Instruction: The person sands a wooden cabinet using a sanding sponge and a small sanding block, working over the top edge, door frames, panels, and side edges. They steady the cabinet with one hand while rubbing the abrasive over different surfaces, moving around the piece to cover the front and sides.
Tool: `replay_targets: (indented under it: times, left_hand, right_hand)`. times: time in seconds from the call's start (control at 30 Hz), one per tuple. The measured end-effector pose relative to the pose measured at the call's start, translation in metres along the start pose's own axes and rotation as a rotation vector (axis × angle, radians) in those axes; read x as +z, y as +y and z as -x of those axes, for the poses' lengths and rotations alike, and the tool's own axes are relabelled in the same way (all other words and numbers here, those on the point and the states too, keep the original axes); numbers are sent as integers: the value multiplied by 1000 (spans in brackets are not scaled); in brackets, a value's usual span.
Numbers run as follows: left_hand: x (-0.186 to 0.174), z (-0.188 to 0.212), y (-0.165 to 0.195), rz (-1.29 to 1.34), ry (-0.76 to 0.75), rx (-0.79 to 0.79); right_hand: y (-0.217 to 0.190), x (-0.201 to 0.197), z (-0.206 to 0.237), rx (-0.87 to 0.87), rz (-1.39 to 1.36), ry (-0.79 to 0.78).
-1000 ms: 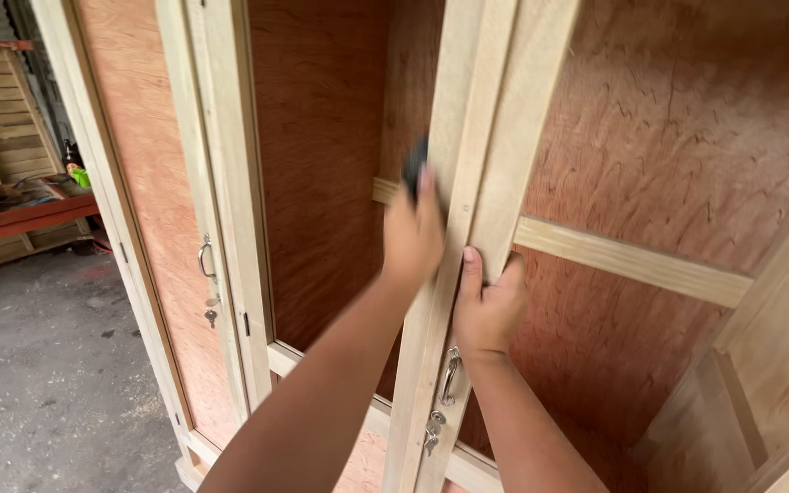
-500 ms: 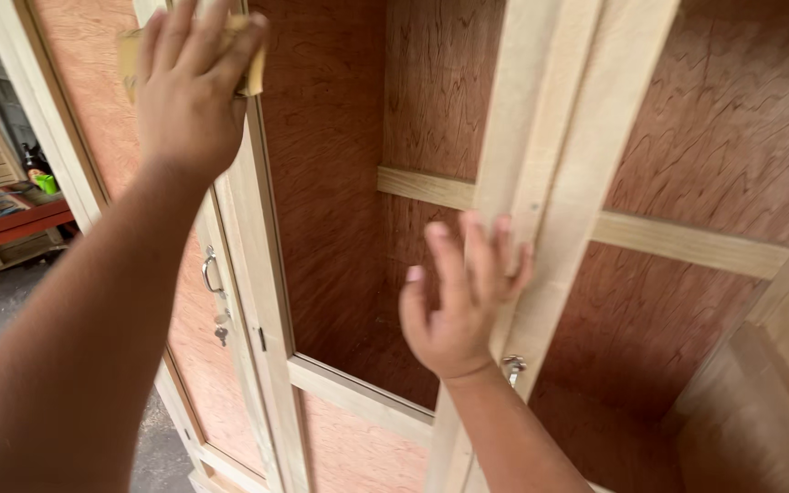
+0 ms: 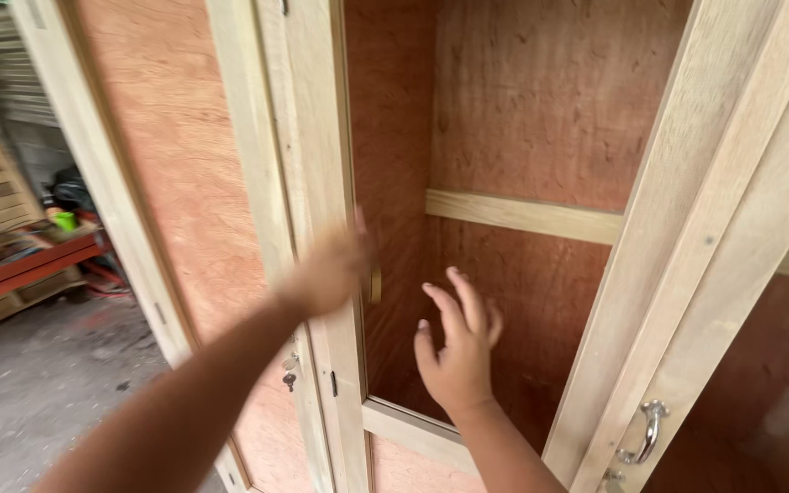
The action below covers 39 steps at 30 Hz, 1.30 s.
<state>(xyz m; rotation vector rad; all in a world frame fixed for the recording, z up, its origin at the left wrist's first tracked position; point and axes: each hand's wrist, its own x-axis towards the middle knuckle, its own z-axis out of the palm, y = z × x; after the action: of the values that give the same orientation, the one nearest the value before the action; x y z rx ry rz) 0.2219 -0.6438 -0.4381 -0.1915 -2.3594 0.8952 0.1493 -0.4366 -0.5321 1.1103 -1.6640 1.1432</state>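
Left hand [image 3: 331, 269], blurred, presses what may be sandpaper against the cabinet's upright post [image 3: 317, 183]; right hand [image 3: 457, 356] hovers open, empty.

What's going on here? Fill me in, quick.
A person stands at a bare-wood cabinet with plywood panels. The left hand, blurred, is at the frame post, with a small pad-like thing at its fingers; whether it grips it is unclear. The right hand hangs open in the cabinet opening, touching nothing. The door on the right, with a metal handle, stands open. A cluttered red bench sits far left.
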Motion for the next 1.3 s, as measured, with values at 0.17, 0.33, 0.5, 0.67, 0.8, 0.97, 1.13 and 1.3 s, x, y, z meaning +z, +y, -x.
replay_targets:
  times: [0.17, 0.33, 0.5, 0.67, 0.8, 0.97, 1.13, 1.3]
  left_hand:
    - [-46, -66, -94, -252, 175, -193]
    - [-17, -24, -15, -420, -215, 11]
    - [53, 50, 89, -267, -451, 268]
    - [102, 92, 180, 236, -298, -70]
    - [106, 69, 246, 880, -389, -679]
    - [79, 29, 286, 914, 121, -288]
    - [98, 53, 228, 854, -515, -350]
    - [99, 48, 267, 811, -94, -345]
  right_hand:
    - [10, 36, 24, 261, -9, -161]
    - [33, 38, 70, 658, 299, -933]
    - [41, 21, 103, 592, 350, -1292]
    - [40, -7, 96, 758, 517, -1463]
    - [58, -26, 96, 797, 428, -1359]
    - [100, -32, 121, 1083, -641, -423]
    - [119, -28, 140, 1140, -767, -301]
    - [120, -26, 139, 1086, -777, -342]
